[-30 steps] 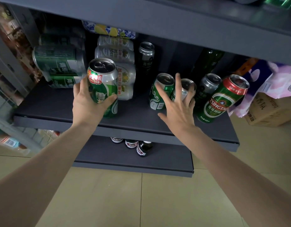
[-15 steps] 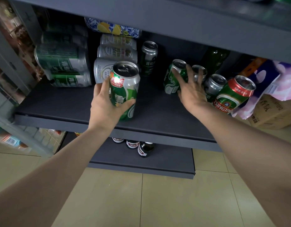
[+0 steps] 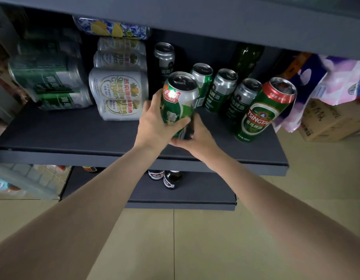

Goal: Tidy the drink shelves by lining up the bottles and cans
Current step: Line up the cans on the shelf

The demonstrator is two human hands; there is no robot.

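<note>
Holding green can (image 3: pixel 180 102) near-upright, top tilted rightward, both hands

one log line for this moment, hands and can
left hand: grips green can | right hand: at can base | can: over shelf, left of can row

A green can (image 3: pixel 180 102) is being gripped by the left hand (image 3: pixel 154 124) above the dark shelf (image 3: pixel 74 134) and is being supported underneath by the right hand (image 3: pixel 197 136), beside a row of upright cans (image 3: pixel 223 89).
</note>
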